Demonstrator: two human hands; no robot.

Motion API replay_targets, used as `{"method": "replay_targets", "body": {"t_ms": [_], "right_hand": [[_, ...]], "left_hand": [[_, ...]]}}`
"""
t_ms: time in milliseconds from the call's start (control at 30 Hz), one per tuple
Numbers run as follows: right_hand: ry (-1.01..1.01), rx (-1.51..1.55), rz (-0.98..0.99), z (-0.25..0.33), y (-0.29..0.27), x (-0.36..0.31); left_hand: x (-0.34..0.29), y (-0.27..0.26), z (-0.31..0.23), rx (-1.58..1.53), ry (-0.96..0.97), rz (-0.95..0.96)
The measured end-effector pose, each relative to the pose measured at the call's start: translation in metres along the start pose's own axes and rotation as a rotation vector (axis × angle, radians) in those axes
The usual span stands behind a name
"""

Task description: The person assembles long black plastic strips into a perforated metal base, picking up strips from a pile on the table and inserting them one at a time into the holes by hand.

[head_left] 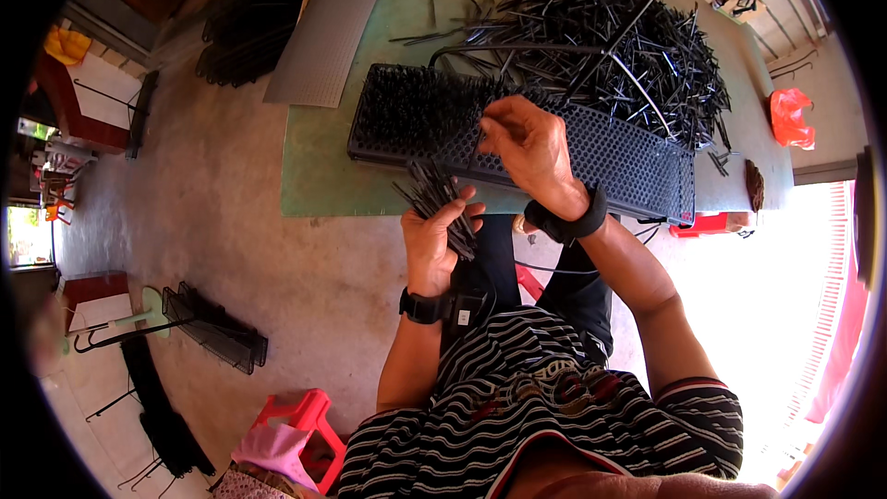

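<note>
So the left hand (431,238) has its fingers curled round a loose bundle of black sticks (429,187), ends poking out both sides of the grip, just off the near edge of the perforated black tray (614,155). The right hand (536,146) is pinched thumb-to-fingertips on what looks like a single stick (474,155), sticking down below the fingertips over the tray. Can't tell if its tip's in a hole. Big messy pile (656,83) sits beyond.

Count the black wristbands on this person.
2. One wristband is on the left wrist, below the left hand holding thin black sticks; the second wristband is on the right wrist. Neither is hidden.
</note>
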State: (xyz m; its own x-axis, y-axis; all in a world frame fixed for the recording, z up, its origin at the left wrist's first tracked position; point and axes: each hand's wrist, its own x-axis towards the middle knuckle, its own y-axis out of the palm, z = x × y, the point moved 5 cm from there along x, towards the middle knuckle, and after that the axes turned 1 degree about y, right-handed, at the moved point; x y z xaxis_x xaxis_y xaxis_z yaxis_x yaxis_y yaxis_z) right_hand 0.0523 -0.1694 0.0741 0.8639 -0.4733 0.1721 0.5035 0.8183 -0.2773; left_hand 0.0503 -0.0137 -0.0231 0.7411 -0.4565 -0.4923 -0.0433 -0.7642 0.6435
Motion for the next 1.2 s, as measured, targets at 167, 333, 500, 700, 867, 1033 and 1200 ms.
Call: {"method": "replay_targets", "body": {"t_ms": [167, 333, 500, 700, 867, 1033, 1200], "right_hand": [[-0.306, -0.172, -0.071, 0.011, 0.003, 0.001], [-0.333, -0.185, -0.062, 0.002, 0.01, 0.002], [-0.348, -0.222, -0.048, 0.001, 0.014, 0.004], [-0.611, -0.647, 0.071, -0.005, 0.025, 0.008], [-0.221, -0.457, 0.179, 0.005, 0.018, 0.0], [0.151, -0.07, 0.22, -0.016, 0.012, -0.006], [-0.151, -0.016, -0.054, 0.009, 0.007, -0.003]], "left_hand": [[-0.001, -0.005, 0.0, -0.019, 0.023, 0.009], [-0.003, -0.006, -0.002, -0.024, 0.003, -0.05], [-0.004, -0.008, -0.001, -0.014, 0.011, -0.077], [-0.003, -0.005, -0.002, -0.015, 0.033, -0.07], [-0.004, 0.0, -0.002, -0.019, 0.031, -0.042], [-0.003, 0.001, 0.005, -0.028, -0.006, -0.034], [-0.001, -0.007, 0.003, -0.022, 0.002, -0.054]]}}
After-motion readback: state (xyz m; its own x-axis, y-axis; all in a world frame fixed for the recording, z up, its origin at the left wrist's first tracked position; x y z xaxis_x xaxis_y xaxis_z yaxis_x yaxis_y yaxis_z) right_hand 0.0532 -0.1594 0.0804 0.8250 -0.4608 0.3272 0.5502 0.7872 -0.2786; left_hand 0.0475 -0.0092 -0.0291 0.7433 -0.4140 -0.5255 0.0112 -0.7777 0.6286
